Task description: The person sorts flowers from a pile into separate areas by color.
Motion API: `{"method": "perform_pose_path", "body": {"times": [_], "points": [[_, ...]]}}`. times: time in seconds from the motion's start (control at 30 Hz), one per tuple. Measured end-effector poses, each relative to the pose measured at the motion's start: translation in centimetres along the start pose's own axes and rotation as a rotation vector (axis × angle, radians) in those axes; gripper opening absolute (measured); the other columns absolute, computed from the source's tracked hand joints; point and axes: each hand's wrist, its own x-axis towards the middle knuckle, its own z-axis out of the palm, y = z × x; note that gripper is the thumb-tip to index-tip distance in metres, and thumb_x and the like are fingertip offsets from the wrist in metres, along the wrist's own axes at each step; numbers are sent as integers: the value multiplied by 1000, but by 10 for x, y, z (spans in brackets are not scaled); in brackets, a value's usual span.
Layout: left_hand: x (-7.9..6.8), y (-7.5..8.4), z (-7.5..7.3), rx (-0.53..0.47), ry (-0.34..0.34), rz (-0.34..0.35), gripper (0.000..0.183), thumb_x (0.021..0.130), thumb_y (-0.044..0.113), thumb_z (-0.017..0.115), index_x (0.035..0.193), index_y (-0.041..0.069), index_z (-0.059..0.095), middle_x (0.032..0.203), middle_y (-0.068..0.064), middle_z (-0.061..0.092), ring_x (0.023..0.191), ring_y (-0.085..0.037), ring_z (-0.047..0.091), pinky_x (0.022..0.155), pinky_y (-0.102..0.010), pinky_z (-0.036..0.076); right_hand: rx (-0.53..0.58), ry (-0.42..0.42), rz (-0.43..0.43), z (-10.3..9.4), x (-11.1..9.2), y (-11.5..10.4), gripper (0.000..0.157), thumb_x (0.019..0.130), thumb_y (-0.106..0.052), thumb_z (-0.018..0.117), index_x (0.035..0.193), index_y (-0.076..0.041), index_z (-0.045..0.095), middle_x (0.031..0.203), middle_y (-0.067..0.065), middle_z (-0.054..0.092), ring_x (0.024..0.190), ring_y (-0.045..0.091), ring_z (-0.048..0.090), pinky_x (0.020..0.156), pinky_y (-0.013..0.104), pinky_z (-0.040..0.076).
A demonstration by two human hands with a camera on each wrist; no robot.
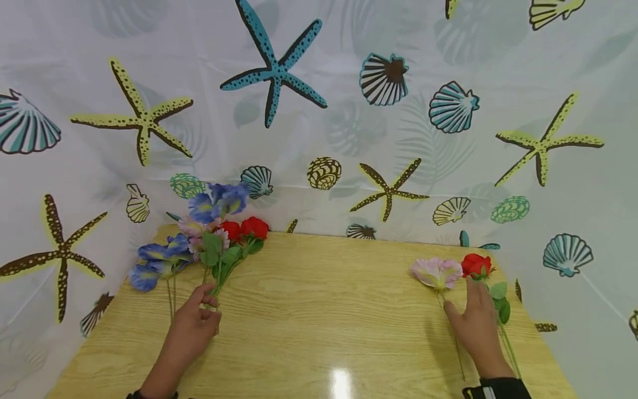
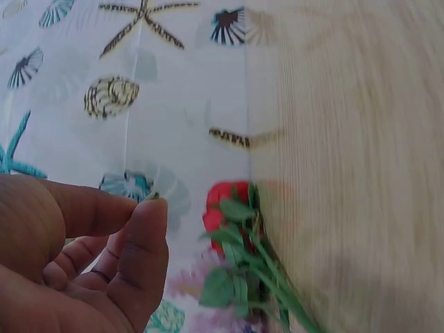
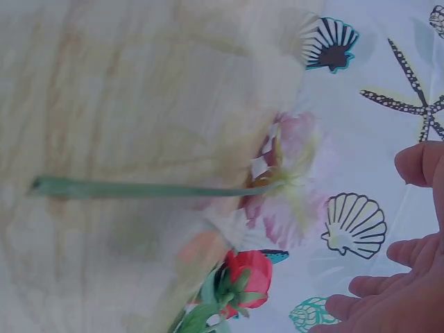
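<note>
Thumb and forefinger of my left hand (image 1: 191,324) pinch a thin flower stem, its green tip (image 2: 153,197) showing between them in the left wrist view. Beyond that hand, a blue flower (image 1: 217,202) rises above pink flowers (image 1: 196,228) and red roses (image 1: 255,228) with green leaves; I cannot tell which bloom the pinched stem bears. My right hand (image 1: 476,327) hovers over the right side with fingers spread and holds nothing. Near its fingertips lie a pale pink flower (image 1: 437,273) and a single red rose (image 1: 477,265), stems running toward me.
More blue flowers (image 1: 159,260) lie at the left edge of the wooden table (image 1: 319,310). A white cloth (image 1: 319,138) printed with starfish and shells hangs behind the table and along its sides.
</note>
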Motion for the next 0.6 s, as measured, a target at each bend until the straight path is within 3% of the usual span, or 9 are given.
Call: {"method": "perform_pose_path", "body": {"times": [0.17, 0.33, 0.43, 0.6], "points": [[5, 15, 24, -21, -33, 59, 51, 91, -3, 56, 136, 14, 39, 105, -9, 48, 77, -22, 59, 50, -33, 47, 110, -2, -13, -2, -1, -16, 67, 96, -22, 56, 146, 2, 20, 146, 30, 15, 131, 48, 16, 90, 70, 26], [6, 29, 50, -37, -63, 122, 52, 88, -7, 58, 132, 16, 44, 100, -5, 49, 72, -15, 59, 48, -31, 47, 228, 48, -4, 1, -4, -31, 49, 96, -20, 56, 139, -2, 39, 136, 24, 40, 121, 41, 40, 90, 61, 36], [2, 35, 65, -55, -87, 141, 52, 87, -8, 59, 131, 16, 45, 98, -5, 49, 72, -15, 59, 49, -30, 48, 298, 69, 50, 7, -7, -41, 39, 97, -21, 55, 133, -5, 48, 126, 18, 52, 111, 33, 51, 89, 53, 42], [-9, 38, 89, -113, -168, 158, 49, 88, -7, 58, 130, 14, 44, 99, -7, 47, 75, -22, 59, 52, -29, 50, 368, 91, 106, 28, -17, -64, 27, 96, -19, 58, 121, -10, 58, 113, 7, 62, 99, 18, 58, 82, 33, 48]]}}
